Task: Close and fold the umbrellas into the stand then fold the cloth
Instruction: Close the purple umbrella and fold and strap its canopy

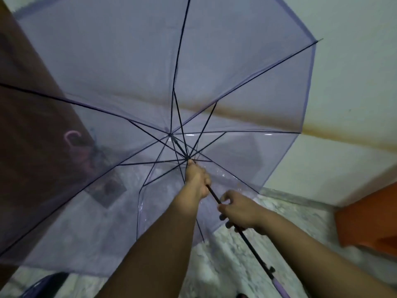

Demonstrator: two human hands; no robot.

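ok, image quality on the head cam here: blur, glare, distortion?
Head view: dim and soft throughout; wide-angle bend curves the umbrella ribs and wall edges. Small glare patches sit on the clear canopy near the left hand. Stand behind the canopy is hazy. Right hand is slightly smeared; purple handle is cropped at the bottom edge.

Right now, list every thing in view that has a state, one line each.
Purple transparent umbrella: open, canopy fully spread.
Left hand: grips the shaft just below the runner.
Right hand: grips the shaft lower down.
Umbrellas in the stand: closed, seen blurred through the canopy.
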